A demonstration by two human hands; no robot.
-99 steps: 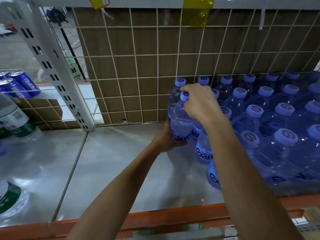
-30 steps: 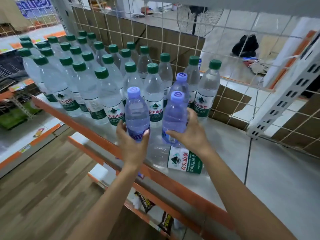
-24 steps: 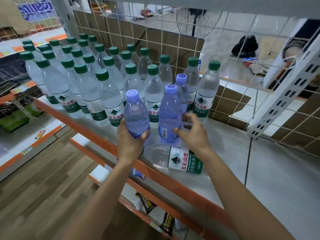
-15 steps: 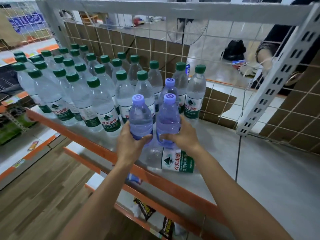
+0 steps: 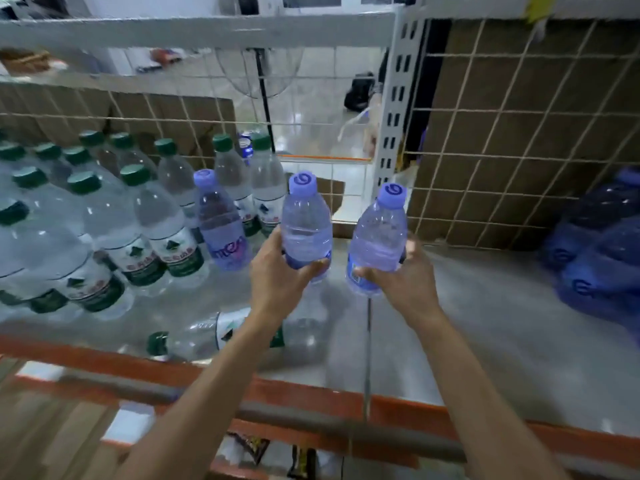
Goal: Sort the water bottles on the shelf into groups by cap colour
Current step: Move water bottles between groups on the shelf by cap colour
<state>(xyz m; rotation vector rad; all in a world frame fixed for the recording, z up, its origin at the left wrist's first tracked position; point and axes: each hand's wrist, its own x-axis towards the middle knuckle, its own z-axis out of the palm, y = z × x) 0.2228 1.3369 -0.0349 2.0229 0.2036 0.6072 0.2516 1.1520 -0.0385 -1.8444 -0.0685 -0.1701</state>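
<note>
Purple-capped ribbed plastic bottles, one gripped in each hand (image 5: 277, 282) (image 5: 408, 282), upright.

left hand (image 5: 277, 285) gripping purple-capped bottle (image 5: 305, 225), right hand (image 5: 403, 282) another (image 5: 377, 240)

Two bare forearms reach in from the lower edge of the view, one on each side. No sleeve shows on either arm up to where the frame cuts them off below the elbow. The left hand (image 5: 277, 282) wears no glove, ring or bracelet that can be seen, and its wrist just below it is bare, with no watch or band. The right hand (image 5: 403, 282) is likewise uncovered, with nothing worn on the fingers (image 5: 363, 272) or on the wrist below it. Both arms are slim, and motion blur softens their outlines. Fingernails are too blurred to describe.
</note>
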